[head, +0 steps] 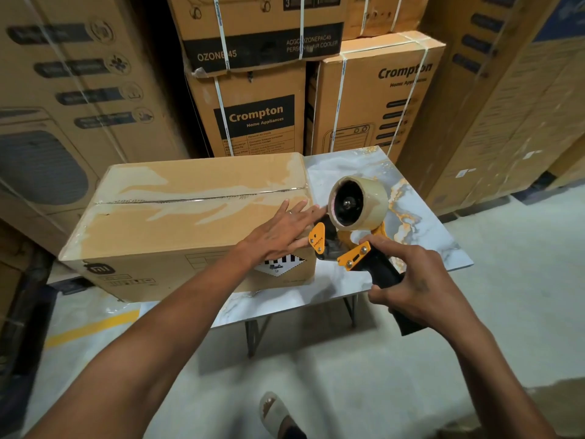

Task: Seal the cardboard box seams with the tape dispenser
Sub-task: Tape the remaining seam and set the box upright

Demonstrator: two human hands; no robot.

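Right hand hides the tape dispenser handle; left hand flat on cardboard box.

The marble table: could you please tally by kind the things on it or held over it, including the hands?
Cardboard box: 1
Tape dispenser: 1
Hands: 2, left hand flat on the box, right hand gripping the dispenser handle
Total: 4
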